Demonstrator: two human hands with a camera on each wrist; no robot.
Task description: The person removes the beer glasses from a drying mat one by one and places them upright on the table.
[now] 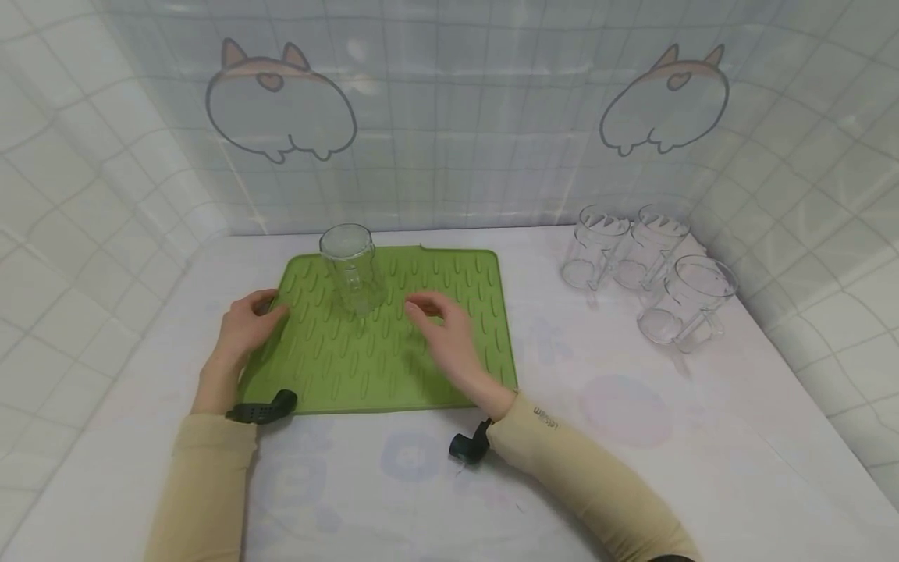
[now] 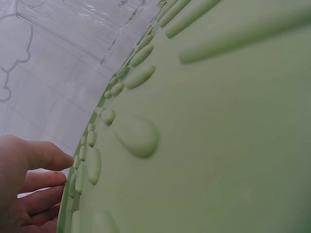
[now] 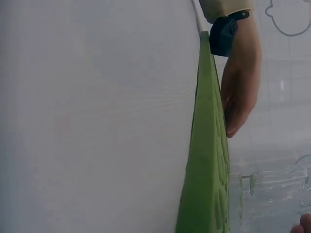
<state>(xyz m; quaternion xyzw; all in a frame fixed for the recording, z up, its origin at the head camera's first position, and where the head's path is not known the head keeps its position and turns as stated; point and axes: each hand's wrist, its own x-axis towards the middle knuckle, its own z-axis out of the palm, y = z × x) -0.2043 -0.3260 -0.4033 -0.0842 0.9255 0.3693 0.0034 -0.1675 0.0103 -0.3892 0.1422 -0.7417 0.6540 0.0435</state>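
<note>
A clear glass mug (image 1: 354, 273) stands upright toward the back left of a green ridged mat (image 1: 421, 390), its handle facing the front. At the mat's left edge is my left hand (image 1: 244, 324); in the left wrist view its thumb (image 2: 51, 156) and fingertips come right up to the rim of the mat. My right hand (image 1: 445, 332) hovers over the middle of the mat, to the right of the mug, with thumb and fingers loosely bent and nothing between them. Only its fingertips (image 3: 304, 223) show in the right wrist view's lower corner.
Three more clear glass mugs stand at the back right of the white-covered table: one at the left (image 1: 593, 246), one beside it (image 1: 649, 250) and one nearer the front (image 1: 684, 300). A tiled-pattern curtain (image 1: 477, 117) hangs behind the table.
</note>
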